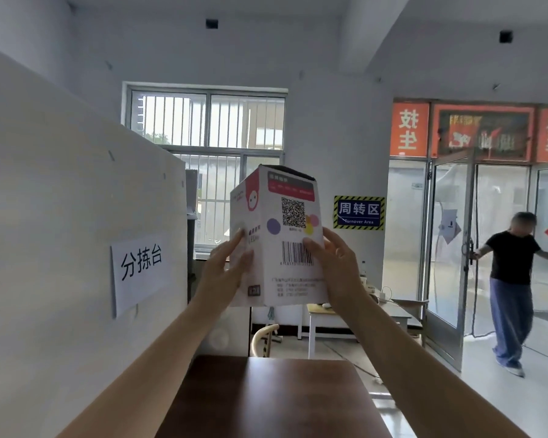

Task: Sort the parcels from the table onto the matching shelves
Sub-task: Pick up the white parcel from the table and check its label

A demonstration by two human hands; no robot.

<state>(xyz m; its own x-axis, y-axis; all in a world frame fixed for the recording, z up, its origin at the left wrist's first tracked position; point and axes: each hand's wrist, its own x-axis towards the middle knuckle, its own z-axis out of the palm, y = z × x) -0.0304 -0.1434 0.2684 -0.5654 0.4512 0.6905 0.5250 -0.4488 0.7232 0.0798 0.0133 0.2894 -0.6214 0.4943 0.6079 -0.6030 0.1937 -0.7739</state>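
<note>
**A white parcel held up in both hands above a dark worktop**

A tall white cardboard parcel (282, 245) is held up at eye level, in the middle of the view, well above a dark brown worktop (266, 399) seen at the bottom edge. The parcel is tilted slightly, with its top leaning away. A QR code, a barcode, coloured dots and a red band with a small cartoon face are printed on its sides.

The parcel is gripped from both sides. The left hand (227, 267) is pressed flat against the left face, fingers spread and pointing upward. The right hand (336, 263) is wrapped around the right edge, with the thumb laid over the barcode. Both bare forearms are stretched up from the lower corners.

On the left, a white partition (60, 200) is seen, with a paper sign (141, 273) in Chinese characters fixed to it. Behind the parcel, a barred window (206, 147) is set in the far wall, and a blue sign (358, 212) reading "Turnover Area" is mounted beside it. At the right, a person (513, 286) in a black top and blue trousers is standing at an open glass door (450, 248).
</note>
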